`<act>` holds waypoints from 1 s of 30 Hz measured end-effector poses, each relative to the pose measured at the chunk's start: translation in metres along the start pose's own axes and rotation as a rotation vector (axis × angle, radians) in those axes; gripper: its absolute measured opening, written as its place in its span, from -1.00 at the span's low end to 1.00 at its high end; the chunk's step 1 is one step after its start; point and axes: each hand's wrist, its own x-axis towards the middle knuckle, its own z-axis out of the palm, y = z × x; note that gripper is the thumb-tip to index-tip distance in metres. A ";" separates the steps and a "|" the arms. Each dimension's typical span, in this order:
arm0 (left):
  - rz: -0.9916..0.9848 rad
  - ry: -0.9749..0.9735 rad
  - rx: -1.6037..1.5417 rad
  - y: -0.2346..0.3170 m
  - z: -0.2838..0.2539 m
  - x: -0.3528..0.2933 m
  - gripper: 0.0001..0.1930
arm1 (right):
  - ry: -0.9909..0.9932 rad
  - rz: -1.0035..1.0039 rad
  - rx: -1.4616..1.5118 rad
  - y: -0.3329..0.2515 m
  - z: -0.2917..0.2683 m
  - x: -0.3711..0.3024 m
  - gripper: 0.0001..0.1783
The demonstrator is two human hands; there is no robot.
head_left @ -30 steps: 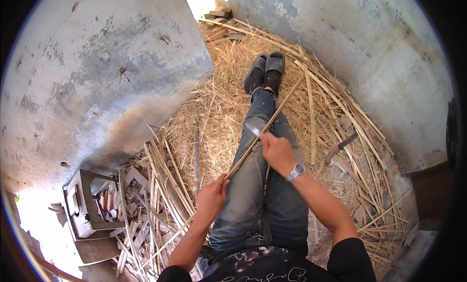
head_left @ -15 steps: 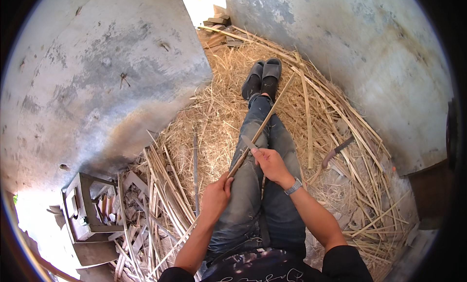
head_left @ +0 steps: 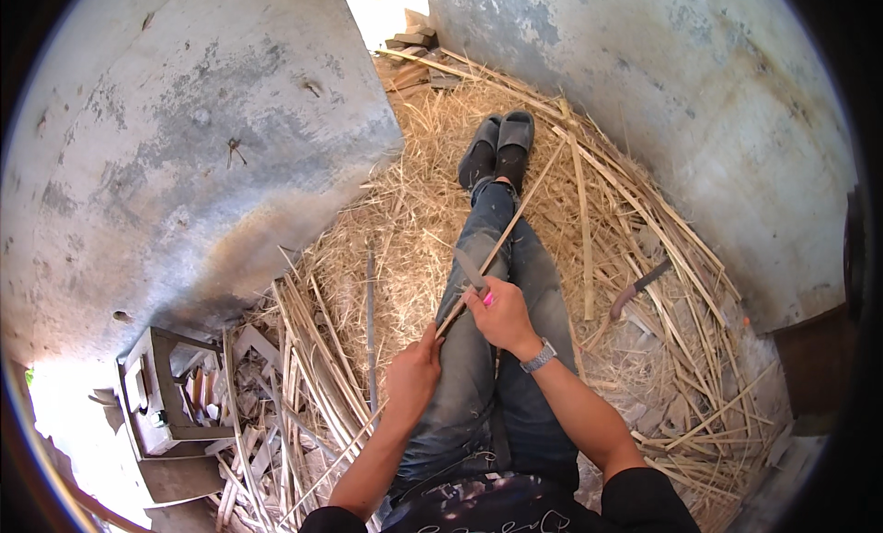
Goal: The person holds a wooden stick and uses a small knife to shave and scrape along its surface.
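The left hand (head_left: 414, 375) pinches a long, thin, tan wooden strip (head_left: 503, 238) between closed fingers; straight and slender, it slants above faded blue denim trousers (head_left: 547, 289). The right hand's (head_left: 505, 318) fingers clamp a grey-bladed knife (head_left: 469, 265), its handle mostly hidden; whether blade meets strip is hard to tell

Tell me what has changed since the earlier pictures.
The right hand, with the knife, has moved along the strip toward the left hand. Nothing was taken up or let go: the right keeps the knife, the left the strip. The slippers stay side by side.
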 end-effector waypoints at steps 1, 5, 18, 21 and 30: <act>-0.009 0.003 -0.011 -0.002 0.000 0.000 -0.67 | -0.032 -0.045 -0.027 -0.003 -0.002 0.000 -0.75; -0.049 -0.067 -0.060 0.000 -0.006 0.008 -0.68 | -0.318 -0.188 0.119 -0.009 -0.007 -0.013 -0.76; 0.004 -0.194 -0.334 -0.062 -0.031 -0.001 -0.68 | 0.406 -0.012 -0.049 0.073 -0.101 0.027 -0.82; -0.015 -0.228 -0.272 -0.068 -0.046 -0.011 -0.69 | 0.264 0.072 0.145 0.077 -0.099 0.033 -0.69; -0.027 -0.186 -0.257 -0.112 -0.058 -0.046 -0.68 | 0.247 0.069 -0.136 0.088 -0.095 0.077 -0.47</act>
